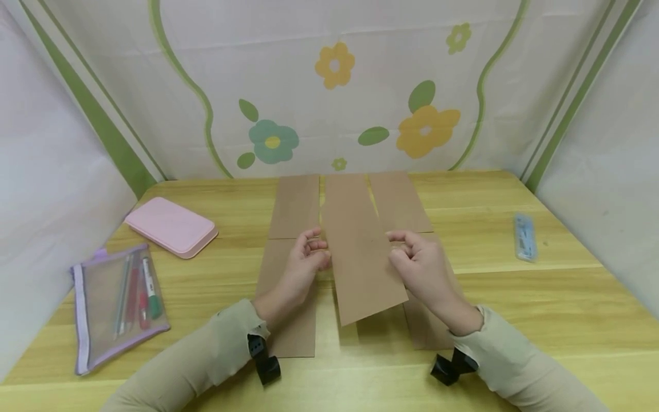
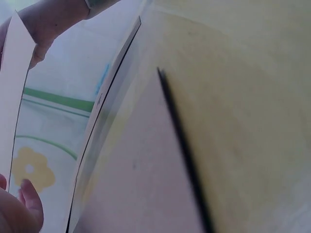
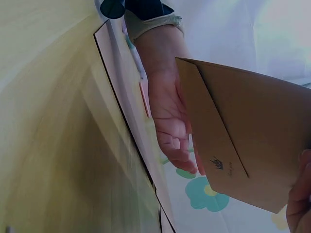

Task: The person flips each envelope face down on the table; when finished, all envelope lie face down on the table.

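Both hands hold a brown paper card by its long sides, its near end raised and tilted above the table. My left hand is at the left edge, fingers curled, fingertips right at the paper. At the opposite edge, my right hand pinches with thumb and index finger. The right wrist view shows the card's underside, with a slanted slit and a small dark print. Similar brown cards lie in columns beneath: a far left card, a near left card and a far right card.
On the left stand out a pink case and a mesh zip pouch holding pens and a green-capped marker. A small blue clear-wrapped item lies far right. Flower-printed fabric walls the table's back and sides.
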`<state>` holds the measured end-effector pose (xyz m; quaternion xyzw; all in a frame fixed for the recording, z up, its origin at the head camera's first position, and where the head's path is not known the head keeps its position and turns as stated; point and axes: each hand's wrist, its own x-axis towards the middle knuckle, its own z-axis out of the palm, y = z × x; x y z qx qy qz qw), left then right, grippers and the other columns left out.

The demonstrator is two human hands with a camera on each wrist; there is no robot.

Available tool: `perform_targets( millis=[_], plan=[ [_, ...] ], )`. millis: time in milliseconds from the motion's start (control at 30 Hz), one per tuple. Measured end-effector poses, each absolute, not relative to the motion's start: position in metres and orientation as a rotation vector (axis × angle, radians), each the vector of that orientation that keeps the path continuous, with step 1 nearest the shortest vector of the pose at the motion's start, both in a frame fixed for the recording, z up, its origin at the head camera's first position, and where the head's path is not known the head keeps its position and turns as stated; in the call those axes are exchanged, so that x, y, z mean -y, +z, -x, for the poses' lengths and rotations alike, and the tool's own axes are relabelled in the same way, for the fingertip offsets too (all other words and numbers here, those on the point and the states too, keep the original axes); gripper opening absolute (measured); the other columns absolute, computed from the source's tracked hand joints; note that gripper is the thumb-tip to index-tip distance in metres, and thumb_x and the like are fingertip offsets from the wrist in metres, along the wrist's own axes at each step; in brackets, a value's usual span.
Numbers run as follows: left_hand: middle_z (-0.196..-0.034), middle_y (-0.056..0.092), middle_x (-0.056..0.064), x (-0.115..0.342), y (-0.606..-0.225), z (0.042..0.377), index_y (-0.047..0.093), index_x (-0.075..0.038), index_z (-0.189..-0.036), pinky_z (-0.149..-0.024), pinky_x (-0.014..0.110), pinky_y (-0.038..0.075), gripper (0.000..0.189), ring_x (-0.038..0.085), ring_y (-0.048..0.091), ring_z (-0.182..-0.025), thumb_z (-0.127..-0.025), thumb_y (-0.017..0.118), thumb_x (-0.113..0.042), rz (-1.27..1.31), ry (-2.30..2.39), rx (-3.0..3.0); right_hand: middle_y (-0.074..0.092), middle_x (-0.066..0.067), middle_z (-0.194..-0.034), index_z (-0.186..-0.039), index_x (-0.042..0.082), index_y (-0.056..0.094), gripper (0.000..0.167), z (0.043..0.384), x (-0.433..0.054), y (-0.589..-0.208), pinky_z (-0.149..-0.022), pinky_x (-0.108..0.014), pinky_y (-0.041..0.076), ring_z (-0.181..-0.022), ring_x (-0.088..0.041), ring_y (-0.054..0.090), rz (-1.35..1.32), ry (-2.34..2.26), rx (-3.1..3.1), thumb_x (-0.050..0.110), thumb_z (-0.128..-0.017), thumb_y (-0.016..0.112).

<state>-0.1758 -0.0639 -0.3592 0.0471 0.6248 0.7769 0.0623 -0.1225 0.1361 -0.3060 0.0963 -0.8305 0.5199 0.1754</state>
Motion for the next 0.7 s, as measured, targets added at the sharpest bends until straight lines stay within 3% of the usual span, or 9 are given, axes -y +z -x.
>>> perform_targets(
  millis=[167,400,700],
  plan=[
    [-0.086,0.049,0.002,0.065,-0.359,0.175,0.034,0.0,-0.134,-0.069,0.025,0.048,0.055,0.009,0.05,-0.072,-0.083,0.047,0.014,-0.128,2.36,-1.845,0.03,0.009,-0.044,-0.102,-0.005,0.065,0.033,0.123,-0.137,-0.307,-0.037,-0.014,0.016,-0.039,0.001,0.022,-0.239,1.58,2.329,-0.008,-0.077,0.045],
    [-0.085,0.051,0.0,0.073,-0.358,0.176,0.036,-0.004,-0.138,-0.068,0.021,0.049,0.06,0.008,0.052,-0.072,-0.082,0.049,0.015,-0.106,2.358,-1.865,0.032,0.009,-0.047,-0.129,-0.003,0.051,0.05,0.126,-0.142,-0.316,-0.037,-0.017,0.019,-0.038,-0.001,0.025,-0.272,1.78,2.357,-0.007,-0.08,0.044],
    [-0.083,0.051,0.002,0.08,-0.357,0.176,0.037,-0.005,-0.139,-0.064,0.021,0.048,0.064,0.01,0.052,-0.068,-0.08,0.05,0.017,-0.16,2.274,-1.893,0.046,0.004,-0.058,-0.139,-0.004,0.035,0.058,0.137,-0.155,-0.331,-0.043,-0.022,0.039,-0.047,-0.007,0.042,-0.374,1.973,2.483,-0.002,-0.083,0.051]
  ],
)
